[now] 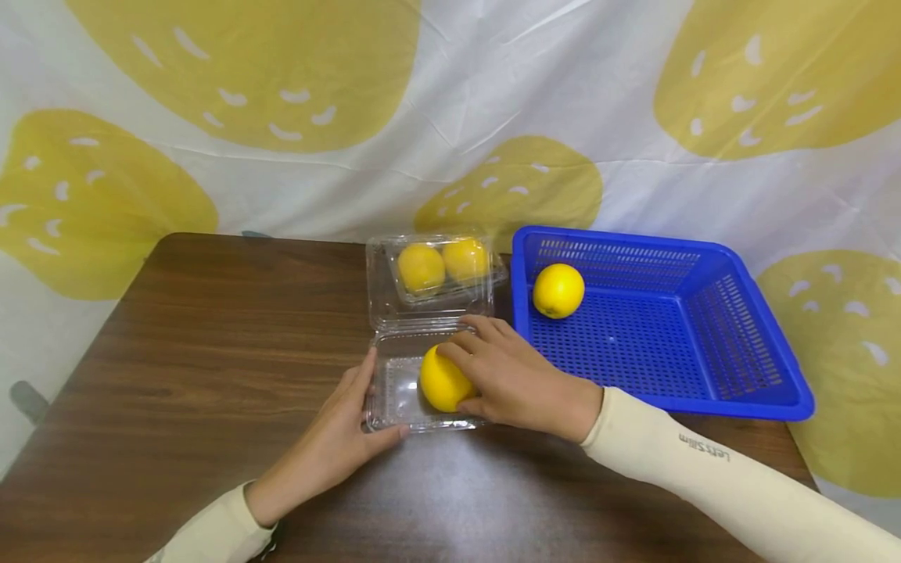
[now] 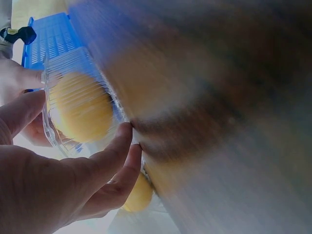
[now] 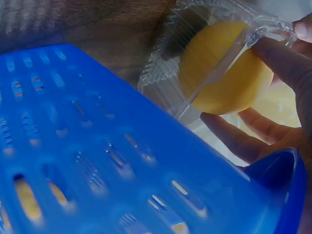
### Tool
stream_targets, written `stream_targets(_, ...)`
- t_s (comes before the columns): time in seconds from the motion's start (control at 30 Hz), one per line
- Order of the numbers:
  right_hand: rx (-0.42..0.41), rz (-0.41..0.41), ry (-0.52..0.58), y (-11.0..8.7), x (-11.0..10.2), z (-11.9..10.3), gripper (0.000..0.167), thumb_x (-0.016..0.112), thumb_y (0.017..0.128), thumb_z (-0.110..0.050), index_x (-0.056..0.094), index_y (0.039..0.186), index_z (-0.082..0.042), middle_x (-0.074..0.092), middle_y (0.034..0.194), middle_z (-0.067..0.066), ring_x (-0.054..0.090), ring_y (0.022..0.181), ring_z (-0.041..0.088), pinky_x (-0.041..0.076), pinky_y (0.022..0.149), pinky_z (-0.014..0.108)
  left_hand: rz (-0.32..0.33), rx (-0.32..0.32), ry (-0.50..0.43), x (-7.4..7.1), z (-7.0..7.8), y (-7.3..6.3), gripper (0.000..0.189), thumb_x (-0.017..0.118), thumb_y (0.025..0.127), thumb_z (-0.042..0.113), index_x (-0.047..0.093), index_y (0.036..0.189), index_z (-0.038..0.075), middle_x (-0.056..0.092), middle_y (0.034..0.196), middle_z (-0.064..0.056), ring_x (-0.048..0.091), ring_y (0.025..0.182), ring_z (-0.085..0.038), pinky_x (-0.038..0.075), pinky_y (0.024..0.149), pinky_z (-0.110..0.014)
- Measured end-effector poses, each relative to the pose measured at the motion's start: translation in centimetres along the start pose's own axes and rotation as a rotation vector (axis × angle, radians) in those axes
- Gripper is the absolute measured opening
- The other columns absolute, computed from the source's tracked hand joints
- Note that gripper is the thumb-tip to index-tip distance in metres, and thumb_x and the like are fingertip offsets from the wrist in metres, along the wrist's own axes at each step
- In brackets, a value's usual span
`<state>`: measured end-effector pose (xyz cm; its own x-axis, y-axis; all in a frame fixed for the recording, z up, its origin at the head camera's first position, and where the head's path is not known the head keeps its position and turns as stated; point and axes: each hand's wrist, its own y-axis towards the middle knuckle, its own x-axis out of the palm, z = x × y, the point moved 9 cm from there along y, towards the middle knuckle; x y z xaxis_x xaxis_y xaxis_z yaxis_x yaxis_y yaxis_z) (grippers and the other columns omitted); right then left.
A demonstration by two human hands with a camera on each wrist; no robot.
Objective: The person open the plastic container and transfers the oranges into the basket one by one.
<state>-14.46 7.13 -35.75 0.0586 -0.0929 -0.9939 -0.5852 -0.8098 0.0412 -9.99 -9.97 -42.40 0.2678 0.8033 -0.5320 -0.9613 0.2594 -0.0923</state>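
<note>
In the head view, a round yellow orange (image 1: 446,379) sits inside the base of a clear plastic clamshell box (image 1: 394,391). My right hand (image 1: 517,379) grips this orange from its right side, fingers over the top and thumb at the near side. My left hand (image 1: 331,438) rests against the box, straight fingers along its left wall and thumb at the near edge. The box's lid (image 1: 383,305) is folded back, away from me. In the right wrist view, my fingers curve round the orange (image 3: 224,68) behind clear plastic.
Beyond the lid stands another clear box (image 1: 415,297) with two oranges (image 1: 421,268). At the right, a blue plastic basket (image 1: 746,410) holds one orange (image 1: 558,290). The brown wooden table (image 1: 211,352) meets a lemon-patterned cloth (image 1: 338,188) at the back.
</note>
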Motion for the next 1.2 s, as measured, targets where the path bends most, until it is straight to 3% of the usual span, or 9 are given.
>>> stream_targets(0.47, -0.057, -0.017, -0.057, 0.8, 0.5, -1.0, 0.077, 0.099, 0.081, -0.044, 0.061, 0.140, -0.013, 0.073, 0.133, 0.010, 0.056, 0.139, 0.040, 0.048, 0.117, 0.056, 0.009, 0.012, -0.009, 0.0, 0.0, 0.1, 0.117, 0.093, 0.091, 0.026, 0.016, 0.174, -0.001, 0.048, 0.158, -0.029, 0.060, 0.131, -0.040, 0.055, 0.111, -0.059)
stream_targets(0.77, -0.092, 0.046, -0.106, 1.0, 0.0, -1.2, 0.078, 0.097, 0.080, -0.053, 0.061, 0.133, -0.010, 0.072, 0.122, 0.009, 0.061, 0.126, 0.036, 0.049, 0.114, 0.052, 0.001, 0.002, -0.039, 0.2, -0.1, 0.3, 0.117, 0.094, 0.091, 0.023, 0.015, 0.174, -0.002, 0.045, 0.160, -0.031, 0.060, 0.131, -0.040, 0.058, 0.109, -0.053)
stream_targets(0.93, -0.076, 0.040, -0.086, 0.9, -0.3, -1.1, 0.083, 0.095, 0.082, -0.053, 0.059, 0.142, -0.008, 0.072, 0.129, 0.011, 0.058, 0.132, 0.038, 0.046, 0.119, 0.055, -0.005, -0.010, -0.054, 0.3, -0.1, 0.3, 0.118, 0.093, 0.091, 0.024, 0.014, 0.175, -0.001, 0.043, 0.161, -0.032, 0.060, 0.132, -0.040, 0.059, 0.108, -0.049)
stream_targets(1.2, -0.051, 0.056, -0.031, 0.6, -0.8, -0.6, 0.086, 0.093, 0.085, -0.051, 0.060, 0.151, -0.008, 0.070, 0.141, 0.013, 0.054, 0.139, 0.035, 0.040, 0.124, 0.056, 0.002, -0.007, -0.029, -0.1, 0.0, 0.1, 0.118, 0.093, 0.091, 0.027, 0.015, 0.175, -0.001, 0.045, 0.162, -0.030, 0.059, 0.133, -0.040, 0.055, 0.112, -0.057)
